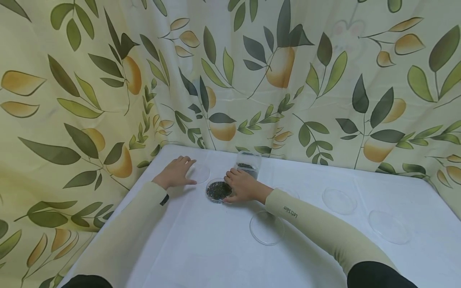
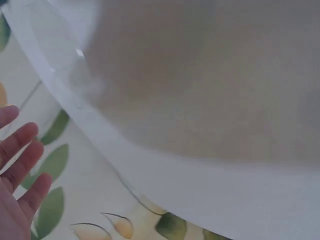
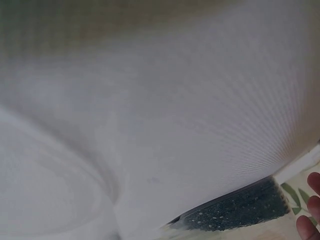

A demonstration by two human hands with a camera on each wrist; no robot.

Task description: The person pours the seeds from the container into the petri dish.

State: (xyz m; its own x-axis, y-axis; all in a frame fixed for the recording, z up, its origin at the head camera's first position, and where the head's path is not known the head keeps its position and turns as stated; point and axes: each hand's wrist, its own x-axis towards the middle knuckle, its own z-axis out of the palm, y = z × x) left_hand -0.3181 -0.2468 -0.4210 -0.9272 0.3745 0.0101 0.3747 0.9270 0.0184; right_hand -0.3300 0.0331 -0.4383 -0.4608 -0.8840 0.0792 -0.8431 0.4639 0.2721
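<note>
A round clear petri dish (image 1: 218, 191) filled with dark, soil-like granules sits on the white table, left of its middle. My right hand (image 1: 244, 186) grips this dish from the right, thumb at the near rim and fingers at the far side. To the left, my left hand (image 1: 175, 173) is beside a shallow clear dish or lid (image 1: 202, 174), its thumb and fingers spread at the left edge. Those spread fingers (image 2: 26, 145) also show in the left wrist view. Right behind my right hand stands a clear plastic box (image 1: 253, 161) with more dark granules in it.
Several clear round dishes or lids lie to the right: one (image 1: 266, 243) near my right forearm, another (image 1: 339, 201) further right, and one (image 1: 389, 227) near the right side. A white cloth covers the table (image 1: 201, 248). A leaf-patterned curtain (image 1: 230, 80) hangs behind it.
</note>
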